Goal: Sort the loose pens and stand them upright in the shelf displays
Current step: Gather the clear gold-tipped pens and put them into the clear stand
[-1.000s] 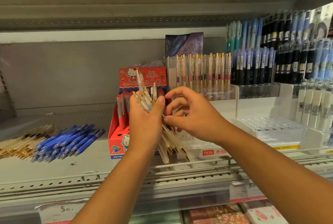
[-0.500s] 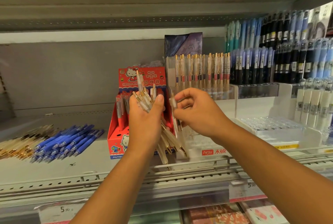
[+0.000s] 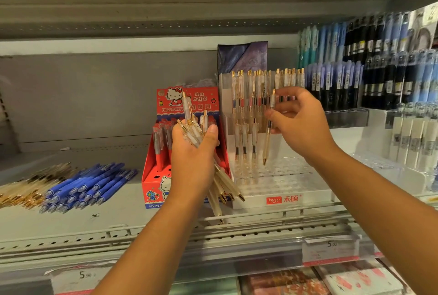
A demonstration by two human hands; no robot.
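My left hand (image 3: pixel 193 154) grips a bunch of cream-and-gold pens (image 3: pixel 224 184), their tips fanning out below my palm, in front of the red cartoon-cat box (image 3: pixel 151 176). My right hand (image 3: pixel 301 124) pinches a single cream-and-gold pen (image 3: pixel 267 145), held nearly upright with its tip down, just above the holes of the clear tiered display stand (image 3: pixel 279 185). That stand holds several matching pens upright in its back rows. Loose blue pens (image 3: pixel 87 185) and loose gold pens (image 3: pixel 28 188) lie in piles on the shelf at the left.
Racks of blue, teal and black pens (image 3: pixel 369 67) fill the right side, with white pens (image 3: pixel 412 138) below them. A dark purple box (image 3: pixel 241 57) stands behind the clear stand. A shelf rail with price tags (image 3: pixel 329 250) runs along the front edge.
My right hand drew one pen out of the bunch in my left hand and carried it right and up over the clear display stand. My left hand stayed in place.
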